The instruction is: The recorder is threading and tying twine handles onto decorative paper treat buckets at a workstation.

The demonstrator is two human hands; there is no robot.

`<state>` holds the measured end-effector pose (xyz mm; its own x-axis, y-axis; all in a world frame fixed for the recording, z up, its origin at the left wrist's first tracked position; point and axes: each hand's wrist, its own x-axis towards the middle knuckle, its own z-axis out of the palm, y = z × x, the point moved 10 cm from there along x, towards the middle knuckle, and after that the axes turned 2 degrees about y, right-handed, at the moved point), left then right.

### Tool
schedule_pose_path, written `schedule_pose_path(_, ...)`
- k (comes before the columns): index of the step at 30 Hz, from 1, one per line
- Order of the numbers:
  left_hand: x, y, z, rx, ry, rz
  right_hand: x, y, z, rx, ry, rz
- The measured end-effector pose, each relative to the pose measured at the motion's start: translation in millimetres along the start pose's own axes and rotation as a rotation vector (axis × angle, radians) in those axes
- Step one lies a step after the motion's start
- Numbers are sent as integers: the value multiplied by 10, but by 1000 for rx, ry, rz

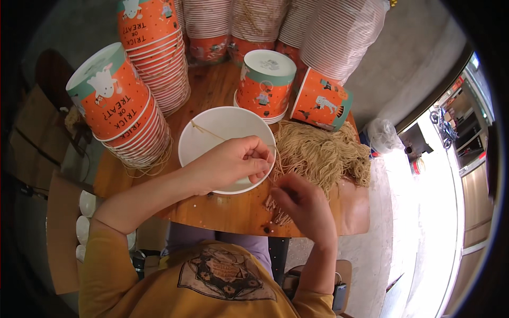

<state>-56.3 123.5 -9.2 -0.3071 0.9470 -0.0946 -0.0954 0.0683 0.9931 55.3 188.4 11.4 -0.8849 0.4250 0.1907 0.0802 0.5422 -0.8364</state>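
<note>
Bucket [233, 123] on wooden table [233, 216], grey wall [411, 58] beyond — left fingers [258, 153] pinching cord [208, 131], right fingers [288, 185] unclear

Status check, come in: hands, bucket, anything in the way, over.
Left hand over bucket, right hand off its near right side; grips unclear. Bucket upright, cord showing inside. Left forearm hiding part of it; string pile close right.

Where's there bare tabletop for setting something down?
Bare surface shows on the table between the open white tub and the front edge; in a narrow strip between that tub and the nearer left orange stack; and at the right front corner, beyond the right hand. Crowded: the back, with stacked tubs, and right of the white tub, under string.
</note>
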Motion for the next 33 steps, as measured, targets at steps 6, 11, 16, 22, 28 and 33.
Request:
schedule_pose_path(6, 5, 53, 47, 239, 35, -39, 126, -167, -98, 186, -13, -26)
schedule_pose_path(11, 35, 44, 95, 380, -24, 48, 329, -339, -171, 0, 135, -300)
schedule_pose_path(16, -21, -1, 169, 271, -78, -21, 452, 60, -76, 134, 98, -93)
schedule_pose_path(22, -19, -22, 187, 102, -115, -100, 249, 263, -126, 251, 247, -38)
schedule_pose_path(28, 12, -61, 135, 131, -105, -102, -40, -77, -122, -34, 347, -256)
schedule_pose_path(33, 6, -44, 151, 179, -86, -86, -142, -340, -144, -353, 462, -452)
